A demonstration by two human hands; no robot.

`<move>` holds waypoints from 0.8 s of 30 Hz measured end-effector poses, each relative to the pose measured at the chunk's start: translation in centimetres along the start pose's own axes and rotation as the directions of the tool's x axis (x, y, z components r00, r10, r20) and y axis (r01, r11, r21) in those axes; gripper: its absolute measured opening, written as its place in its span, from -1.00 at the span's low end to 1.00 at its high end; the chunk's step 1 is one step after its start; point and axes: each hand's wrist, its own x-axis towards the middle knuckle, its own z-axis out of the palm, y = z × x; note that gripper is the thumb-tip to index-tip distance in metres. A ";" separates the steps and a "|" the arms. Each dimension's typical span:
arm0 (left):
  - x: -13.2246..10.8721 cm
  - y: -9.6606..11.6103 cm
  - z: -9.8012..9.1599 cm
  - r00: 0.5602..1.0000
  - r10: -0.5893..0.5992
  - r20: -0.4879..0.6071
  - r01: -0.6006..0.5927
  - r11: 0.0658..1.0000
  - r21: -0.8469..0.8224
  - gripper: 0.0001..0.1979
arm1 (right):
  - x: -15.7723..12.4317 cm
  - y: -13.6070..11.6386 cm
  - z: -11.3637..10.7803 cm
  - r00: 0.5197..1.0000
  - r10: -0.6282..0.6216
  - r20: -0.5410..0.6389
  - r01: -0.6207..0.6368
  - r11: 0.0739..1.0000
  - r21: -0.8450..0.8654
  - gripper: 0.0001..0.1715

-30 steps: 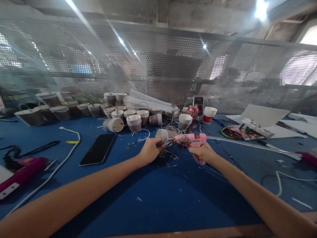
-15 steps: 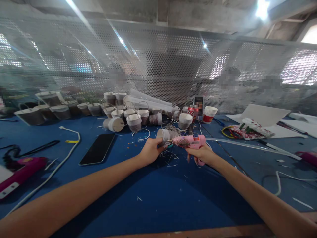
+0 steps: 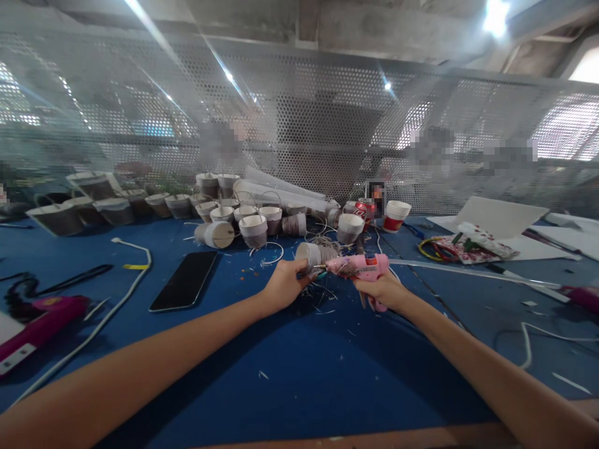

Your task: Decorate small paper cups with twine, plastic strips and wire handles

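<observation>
My left hand grips a small white paper cup that lies on its side, its far part wrapped in grey-brown twine. My right hand is closed round the handle of a pink hot glue gun. A long clear glue stick runs out of its back to the right. The gun's metal nozzle points left and sits at the cup's side; whether it touches cannot be made out. Loose twine lies in a tangle just behind the cup.
Several twine-wrapped cups with handles stand along the table's back. A phone, a white cable and a magenta power strip lie at left. Stacked paper cups and a red can stand behind, with cardboard at right.
Almost nothing differs. The fingers of my right hand have shifted slightly on the glue gun's trigger and handle; my left hand and the cup stay in place.
</observation>
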 end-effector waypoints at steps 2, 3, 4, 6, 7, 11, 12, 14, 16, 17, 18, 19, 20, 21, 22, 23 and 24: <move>0.0 0.0 0.0 1.000 0.001 -0.001 -0.001 1.000 0.007 -0.85 | 0.0 0.0 0.0 1.000 -0.001 -0.020 0.001 1.000 -0.006 -0.82; 0.0 0.0 -0.1 1.000 -0.003 -0.001 0.003 1.000 0.011 -0.85 | 0.0 0.0 0.0 1.000 -0.003 -0.028 0.003 1.000 -0.005 -0.82; 0.0 0.0 -0.1 1.000 -0.007 -0.001 0.007 1.000 0.013 -0.85 | 0.1 0.1 0.0 0.999 -0.009 -0.034 0.009 1.000 -0.003 -0.82; 0.0 0.0 -0.1 1.000 -0.014 -0.004 0.014 1.000 0.014 -0.84 | 0.2 0.3 0.0 0.999 -0.030 -0.032 0.030 1.000 0.005 -0.82; 0.0 0.1 -0.2 1.000 -0.014 -0.008 0.014 1.000 0.011 -0.83 | 0.2 0.4 0.0 0.999 -0.045 -0.028 0.045 0.999 0.011 -0.82; 0.1 0.2 -0.2 0.999 -0.002 -0.033 0.002 1.000 -0.007 -0.80 | 0.3 0.6 0.0 0.998 -0.057 0.013 0.057 0.998 0.020 -0.77; 0.1 0.2 -0.2 0.999 -0.002 -0.033 0.001 1.000 -0.010 -0.80 | 0.3 0.7 0.0 0.999 -0.051 0.017 0.050 0.999 0.020 -0.76; 0.1 0.2 -0.2 1.000 -0.007 -0.029 0.007 1.000 -0.011 -0.82 | 0.3 0.7 -0.1 0.999 -0.032 0.003 0.032 0.999 0.021 -0.76; 0.1 0.1 -0.1 1.000 -0.015 -0.027 0.015 1.000 -0.013 -0.84 | 0.3 0.8 -0.1 1.000 -0.010 -0.017 0.011 1.000 0.020 -0.76; 0.1 0.1 -0.1 0.999 -0.020 -0.029 0.019 1.000 -0.016 -0.84 | 0.3 0.9 -0.1 1.000 -0.003 -0.020 0.003 1.000 0.018 -0.75; 0.1 0.1 -0.2 0.999 -0.024 -0.030 0.024 1.000 -0.019 -0.83 | 0.3 0.9 -0.1 1.000 -0.003 -0.021 0.003 1.000 0.017 -0.74; 0.1 0.1 -0.2 0.999 -0.028 -0.028 0.027 0.999 -0.024 -0.83 | 0.3 0.9 -0.2 1.000 -0.011 -0.020 0.011 1.000 0.017 -0.74; 0.1 0.1 -0.2 0.999 -0.031 -0.023 0.031 0.999 -0.030 -0.83 | 0.3 0.8 -0.2 0.999 -0.023 -0.023 0.023 0.999 0.023 -0.74; 0.1 0.1 -0.2 0.999 -0.034 -0.018 0.033 0.999 -0.034 -0.83 | 0.3 0.7 -0.2 0.999 -0.033 -0.025 0.034 0.999 0.032 -0.76; 0.1 0.1 -0.2 0.999 -0.038 -0.013 0.038 0.999 -0.036 -0.83 | 0.3 0.6 -0.2 0.999 -0.040 -0.029 0.042 0.998 0.043 -0.78; 0.1 0.1 -0.2 0.999 -0.042 -0.011 0.042 0.998 -0.036 -0.83 | 0.3 0.5 -0.1 0.999 -0.043 -0.033 0.045 0.998 0.054 -0.80; 0.1 0.1 -0.2 0.999 -0.046 -0.009 0.045 0.998 -0.032 -0.82 | 0.2 0.4 -0.1 0.999 -0.041 -0.036 0.044 0.997 0.063 -0.81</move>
